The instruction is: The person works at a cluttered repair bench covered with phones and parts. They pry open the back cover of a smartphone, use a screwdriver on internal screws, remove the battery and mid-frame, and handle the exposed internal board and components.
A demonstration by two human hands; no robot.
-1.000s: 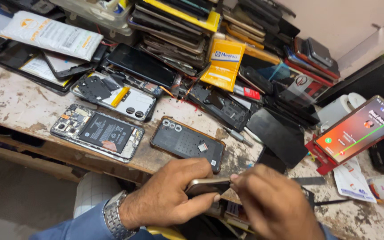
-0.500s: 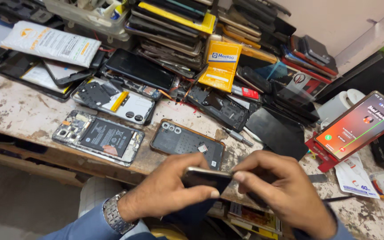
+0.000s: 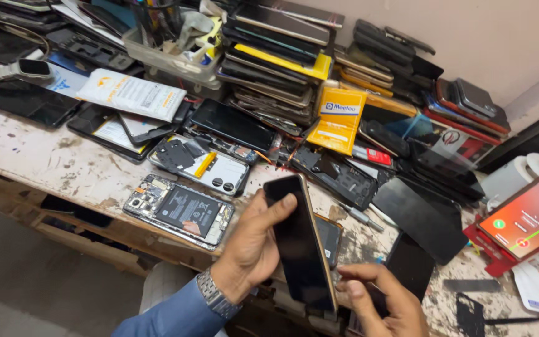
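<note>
Holding a dark phone (image 3: 301,240) up off the surface (image 3: 45,159), the person's left hand (image 3: 254,246) cradles it from behind, palm under its back and thumb laid over the top corner of the black screen, so the glass faces the camera and stays free of the clutter below. The left fingers are closed around the phone; a metal wristwatch (image 3: 216,298) and a blue sleeve (image 3: 169,315) show at that wrist. The right hand (image 3: 378,296) sits at the phone's lower end, fingers curled with the thumb tip just beside the bottom edge; whether it pinches the frame or merely touches it I cannot tell, though that placement suits steadying or working at the edge. The phone is tilted, its thin gold-toned side edge turned to the right. Beneath it, on the paint-stained surface, lies an opened phone (image 3: 179,212) with its back off and battery exposed, and a second opened phone (image 3: 201,163) with a yellow strip lies farther back, both flat with their insides up where they can be reached. A yellow packet (image 3: 338,118) leans against stacked phones (image 3: 276,62), and a lit phone (image 3: 531,218) is propped at far right.
</note>
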